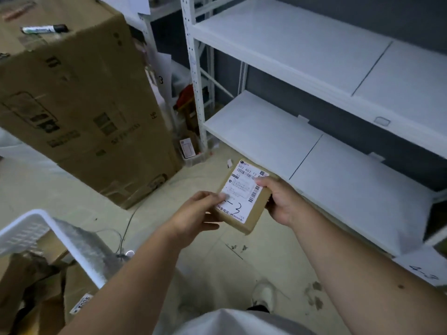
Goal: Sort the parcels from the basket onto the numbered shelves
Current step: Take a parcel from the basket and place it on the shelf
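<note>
Both grips pinch one parcel [244, 197] held over the floor: the left hand [193, 211] clamps its 8 o'clock edge, thumb on the label, and the right hand [280, 201] clamps its 3 o'clock edge. The label bears a handwritten 3. White shelves [278, 131] stand at 2 o'clock, the basket [36, 228] at 8 o'clock with more parcels inside, a big carton [79, 105] at 10 o'clock.
</note>
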